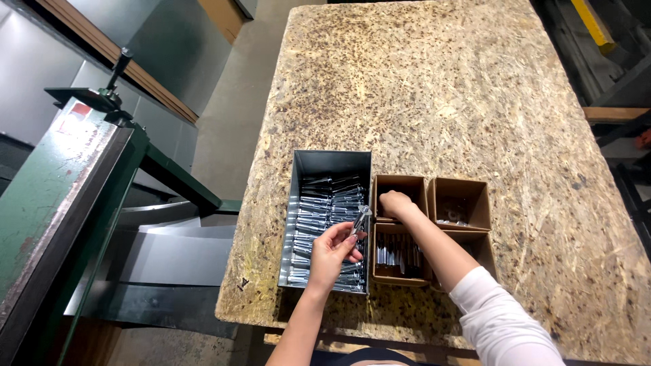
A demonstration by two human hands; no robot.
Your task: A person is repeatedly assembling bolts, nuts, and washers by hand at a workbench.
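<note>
Here we see a rough chipboard table (441,102) on a grey floor (237,122), beside a green machine (61,196). Our left hand (333,252) pinches a shiny bolt (361,219) over the grey metal bin (332,163). Our right hand (395,203) dips, fingers curled, into a small brown box (400,184); we cannot tell what it holds.

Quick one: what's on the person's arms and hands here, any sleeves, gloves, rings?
Both hands are bare, no gloves. The left hand and its forearm are uncovered to the frame edge. The right hand has a bare forearm, with a white sleeve pushed up near the elbow. Rings or nail details are too small to tell.
</note>
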